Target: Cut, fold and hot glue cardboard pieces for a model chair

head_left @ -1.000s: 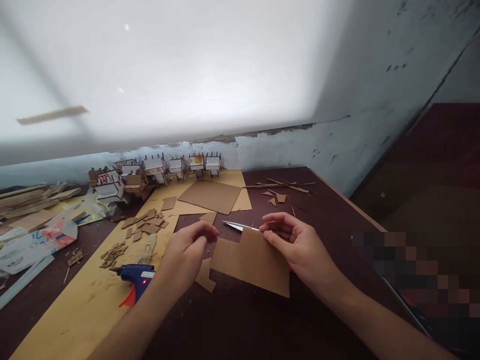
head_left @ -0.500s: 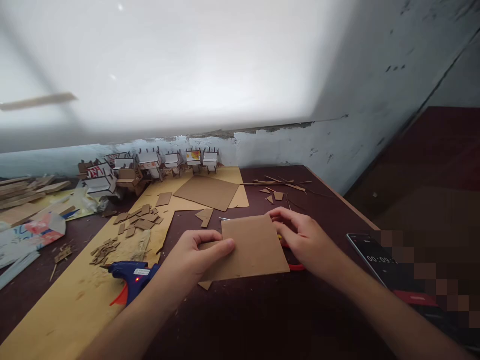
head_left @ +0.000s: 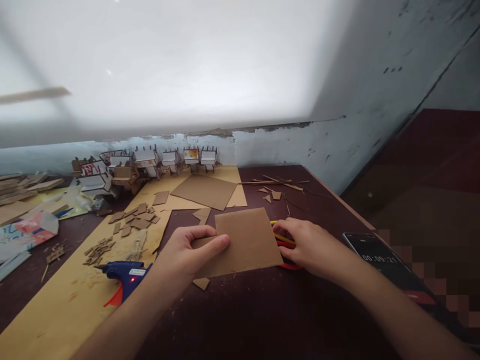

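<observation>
My left hand (head_left: 197, 250) pinches a brown cardboard piece (head_left: 242, 242) by its left side, thumb on top and fingers underneath. The cardboard is held slightly tilted above the dark table. At its right edge, my right hand (head_left: 305, 245) has its fingers curled round the red and yellow handles of a pair of scissors (head_left: 287, 244). The cardboard hides the blades. Near my left forearm lies a blue hot glue gun (head_left: 125, 272) with a lit red light and an orange trigger. A small cardboard scrap (head_left: 201, 283) rests just below the held piece.
Small cardboard chairs (head_left: 170, 159) line the wall. A larger cardboard sheet (head_left: 204, 191) and small cut pieces (head_left: 140, 217) lie on yellow board (head_left: 71, 305). Thin strips (head_left: 277, 182) are at the back right. A phone (head_left: 369, 255) showing a timer lies at right.
My right hand has let go of the cardboard's edge and moved down and right onto the scissors handles. My left hand still holds the cardboard, and the view has shifted slightly.
</observation>
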Demonstrator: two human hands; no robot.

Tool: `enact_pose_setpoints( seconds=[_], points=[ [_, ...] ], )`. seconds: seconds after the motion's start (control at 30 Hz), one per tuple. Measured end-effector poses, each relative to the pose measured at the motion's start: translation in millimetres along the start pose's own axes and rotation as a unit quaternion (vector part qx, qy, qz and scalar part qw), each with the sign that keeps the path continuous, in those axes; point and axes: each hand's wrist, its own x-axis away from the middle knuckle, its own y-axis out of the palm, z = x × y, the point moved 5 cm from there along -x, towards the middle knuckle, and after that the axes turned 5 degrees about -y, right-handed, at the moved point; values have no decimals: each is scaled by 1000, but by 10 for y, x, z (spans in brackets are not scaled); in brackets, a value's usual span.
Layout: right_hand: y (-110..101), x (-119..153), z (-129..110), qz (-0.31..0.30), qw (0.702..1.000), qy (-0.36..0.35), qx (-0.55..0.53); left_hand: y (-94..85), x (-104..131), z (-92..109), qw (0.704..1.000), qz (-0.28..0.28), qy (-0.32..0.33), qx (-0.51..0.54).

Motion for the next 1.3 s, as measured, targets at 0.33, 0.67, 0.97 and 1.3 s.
enact_pose_setpoints(
  seconds=[0.33,0.67,0.97,1.3],
  points=[
    [64,9,-31,5,1000,-22,9,-18,-2,2,999,-12,-12,35],
    [-268,-9,98,81,992,38,-87,-150,38,132,998,28,24,60],
    [-163,-56,-70,94,812,28,-575,-189,11,131,996,34,27,77],
    [10,121,-453,49,791,28,-610,-68,4,62,1000,15,18,4]
  ],
)
